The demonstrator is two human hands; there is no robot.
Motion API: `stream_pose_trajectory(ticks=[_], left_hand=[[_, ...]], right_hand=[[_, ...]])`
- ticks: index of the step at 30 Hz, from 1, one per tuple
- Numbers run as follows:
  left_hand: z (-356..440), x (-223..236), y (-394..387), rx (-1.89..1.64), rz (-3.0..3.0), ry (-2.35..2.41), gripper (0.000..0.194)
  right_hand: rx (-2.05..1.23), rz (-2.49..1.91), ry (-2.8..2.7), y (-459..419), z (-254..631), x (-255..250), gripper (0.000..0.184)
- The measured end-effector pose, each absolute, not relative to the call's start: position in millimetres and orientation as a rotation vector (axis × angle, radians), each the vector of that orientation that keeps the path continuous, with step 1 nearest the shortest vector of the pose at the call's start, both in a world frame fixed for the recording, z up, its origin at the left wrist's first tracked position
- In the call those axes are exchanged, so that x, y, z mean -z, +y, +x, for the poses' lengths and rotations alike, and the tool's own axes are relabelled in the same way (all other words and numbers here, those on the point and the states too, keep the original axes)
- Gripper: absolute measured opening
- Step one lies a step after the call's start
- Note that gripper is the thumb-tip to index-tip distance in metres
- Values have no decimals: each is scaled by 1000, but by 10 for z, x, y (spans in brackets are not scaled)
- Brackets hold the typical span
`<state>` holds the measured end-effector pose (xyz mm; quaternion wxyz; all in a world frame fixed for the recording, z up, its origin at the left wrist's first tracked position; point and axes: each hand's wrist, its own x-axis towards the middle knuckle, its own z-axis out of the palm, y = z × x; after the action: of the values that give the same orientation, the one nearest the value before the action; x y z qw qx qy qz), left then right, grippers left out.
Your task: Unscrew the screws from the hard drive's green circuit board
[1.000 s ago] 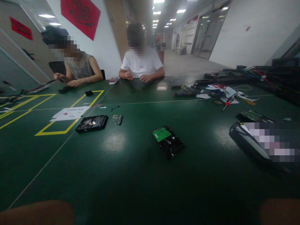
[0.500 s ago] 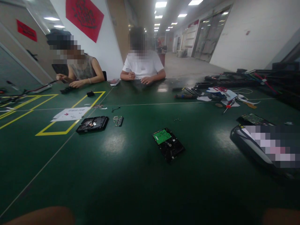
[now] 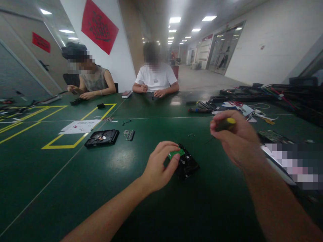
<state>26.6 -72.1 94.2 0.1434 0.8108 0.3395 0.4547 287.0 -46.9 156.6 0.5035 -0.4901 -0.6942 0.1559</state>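
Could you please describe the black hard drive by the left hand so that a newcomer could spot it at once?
On the dark green tabletop, find the person's bare left hand near the picture's middle. Partly hidden by that hand lies a flat, black, rectangular hard drive. Its bright green circuit board sets it apart from the black rectangular casing farther left.

Green tabletop (image 3: 63,188) w/ yellow tape outlines (image 3: 58,147) at L. Behind: white pillar (image 3: 123,64) w/ red poster (image 3: 99,27), blk. lettering; smaller red sign (image 3: 41,42) on beige dr. (image 3: 20,37), far L. Ctr. bkgd.: gray flr. (image 3: 202,74), rows of lit rect. ceiling lts. (image 3: 175,20). R: glass drs. (image 3: 224,50) by white wall (image 3: 277,43).
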Motion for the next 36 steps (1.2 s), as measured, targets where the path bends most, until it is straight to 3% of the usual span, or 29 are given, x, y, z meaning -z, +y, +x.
stream_pose_trajectory(ticks=[3,6,14,23,36], left_hand=[[363,-516,-683,-1095,2511,961,31],[377,-265,-663,-900,2640,938,56],[325,-271,-653,-721,2710,1000,87],[360,-241,-664,-684,2701,1072,87],[357,-251,-653,-599,2736,1094,88]], right_hand=[[-401,-1227,-1657,-291,2725,-1394,20],[-387,-1274,-1750,-176,2625,-1266,20],[-349,-1355,-1914,-257,2572,-1364,24],[-476,-1399,-1888,-228,2685,-1378,34],[-306,-1424,-2020,-268,2601,-1394,19]])
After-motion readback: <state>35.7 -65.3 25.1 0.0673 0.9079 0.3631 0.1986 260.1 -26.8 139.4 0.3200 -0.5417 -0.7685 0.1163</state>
